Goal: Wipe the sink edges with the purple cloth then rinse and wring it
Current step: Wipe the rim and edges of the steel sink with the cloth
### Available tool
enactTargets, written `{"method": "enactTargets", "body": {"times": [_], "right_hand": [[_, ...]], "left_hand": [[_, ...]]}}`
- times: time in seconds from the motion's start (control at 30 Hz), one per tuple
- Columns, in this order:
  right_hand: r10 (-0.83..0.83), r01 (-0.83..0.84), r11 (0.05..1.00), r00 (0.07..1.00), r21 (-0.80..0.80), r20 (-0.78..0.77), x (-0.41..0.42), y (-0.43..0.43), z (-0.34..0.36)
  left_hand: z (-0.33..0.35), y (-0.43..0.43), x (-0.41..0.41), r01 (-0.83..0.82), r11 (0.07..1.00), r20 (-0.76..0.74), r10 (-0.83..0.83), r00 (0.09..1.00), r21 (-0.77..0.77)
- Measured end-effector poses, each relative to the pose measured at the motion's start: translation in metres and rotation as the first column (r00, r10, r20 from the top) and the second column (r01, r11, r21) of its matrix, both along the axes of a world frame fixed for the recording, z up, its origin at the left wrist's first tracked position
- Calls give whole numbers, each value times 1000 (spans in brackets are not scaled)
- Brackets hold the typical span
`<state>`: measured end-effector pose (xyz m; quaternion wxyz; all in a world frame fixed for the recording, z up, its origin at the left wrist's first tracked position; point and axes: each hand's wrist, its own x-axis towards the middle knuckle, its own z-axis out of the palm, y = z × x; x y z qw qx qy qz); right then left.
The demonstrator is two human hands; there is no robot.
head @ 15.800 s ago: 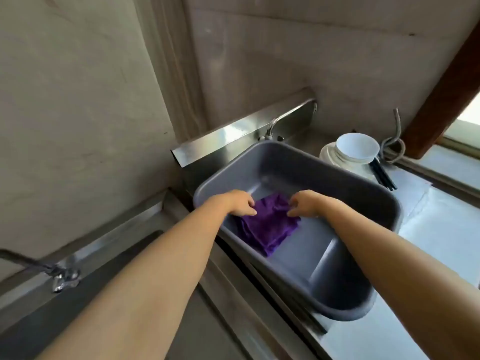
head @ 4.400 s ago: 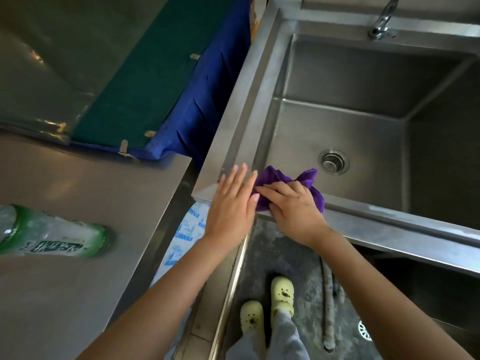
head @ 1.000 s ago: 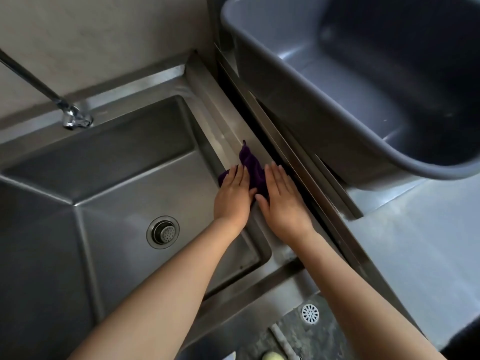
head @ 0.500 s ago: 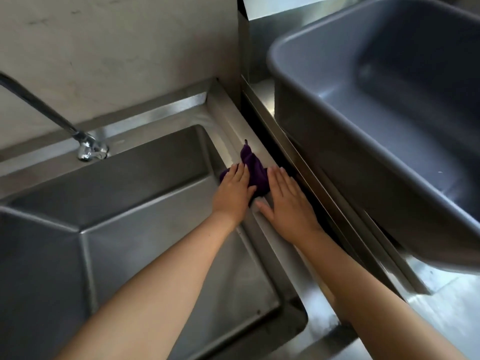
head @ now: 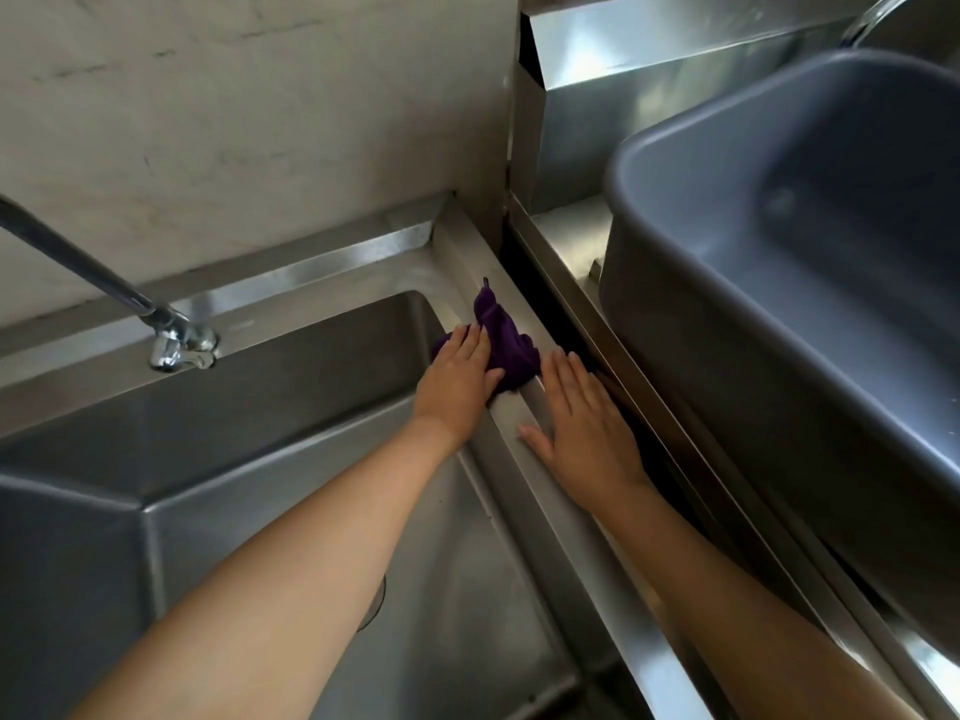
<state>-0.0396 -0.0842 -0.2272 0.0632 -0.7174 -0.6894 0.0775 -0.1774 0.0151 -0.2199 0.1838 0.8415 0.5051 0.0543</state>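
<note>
The purple cloth (head: pixel 506 343) lies bunched on the right edge of the steel sink (head: pixel 545 491), near its back corner. My left hand (head: pixel 460 379) presses flat on the cloth's left part with straight fingers. My right hand (head: pixel 584 428) lies flat on the bare steel edge just behind the cloth, its fingertips at the cloth's near side. The sink basin drops away to the left below my left arm.
A tap (head: pixel 176 337) with a long spout reaches over the sink's back left. A grey plastic tub (head: pixel 779 356) sits on the raised steel counter (head: pixel 566 236) to the right, across a dark gap. A pale wall rises behind.
Both hands have pushed the cloth farther along the right sink edge toward the back corner. The right hand now trails behind the cloth on bare steel.
</note>
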Motion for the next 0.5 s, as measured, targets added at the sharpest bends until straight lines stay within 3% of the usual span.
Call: {"method": "enactTargets", "body": {"times": [0.13, 0.3, 0.5], "right_hand": [[9, -10, 1000, 999, 24, 45, -3, 15, -1], [32, -32, 999, 997, -7, -65, -10, 50, 7], [40, -40, 999, 996, -2, -85, -12, 77, 7]], "left_hand": [[-1, 12, -2, -20, 1000, 7, 20, 1000, 2], [-1, 28, -3, -41, 999, -5, 41, 999, 7], [-4, 46, -3, -41, 994, -105, 52, 993, 104]]}}
